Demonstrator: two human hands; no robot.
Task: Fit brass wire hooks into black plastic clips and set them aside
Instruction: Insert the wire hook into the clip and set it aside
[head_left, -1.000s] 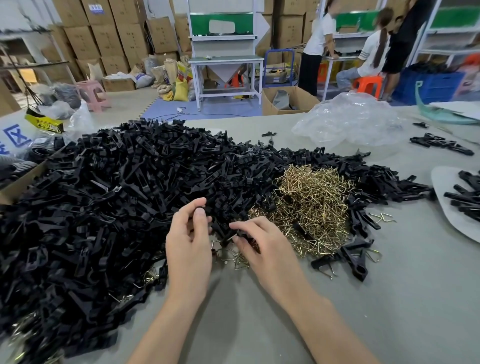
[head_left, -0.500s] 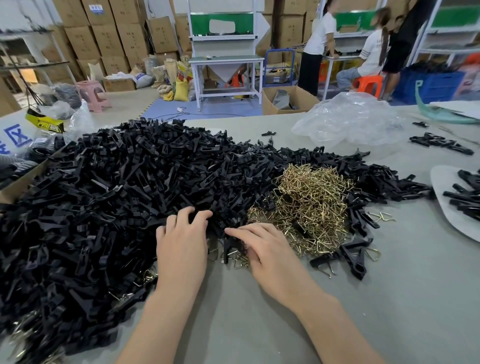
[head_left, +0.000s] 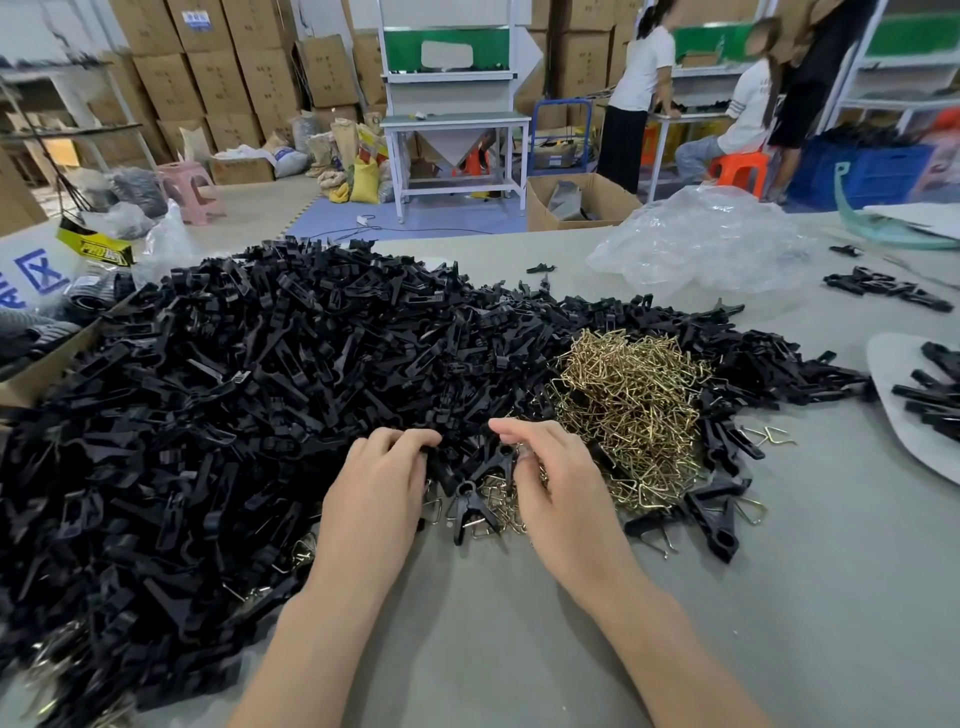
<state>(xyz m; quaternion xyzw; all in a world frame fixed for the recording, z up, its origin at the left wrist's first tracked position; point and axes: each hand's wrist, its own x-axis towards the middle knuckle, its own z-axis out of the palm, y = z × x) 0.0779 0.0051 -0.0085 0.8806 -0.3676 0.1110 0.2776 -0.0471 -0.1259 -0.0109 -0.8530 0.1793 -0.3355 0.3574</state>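
This is a small factory floor, an assembly workshop with its store in the same room. Cardboard cartons (head_left: 218, 78) are stacked high along the back wall. A great heap of black plastic clips (head_left: 234, 389) and a mound of brass wire hooks (head_left: 628, 400) lie loose on a wide grey work table (head_left: 519, 649). Behind it I see a white metal workbench (head_left: 457, 122), filled sacks (head_left: 363, 179) on the floor, blue crates (head_left: 857, 171), and workers (head_left: 641, 67) at another bench.

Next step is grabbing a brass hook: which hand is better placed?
Probably the right. The right hand sits against the brass hook pile, fingers curled over its near edge. The left hand is across at the black clips, farther from the hooks.
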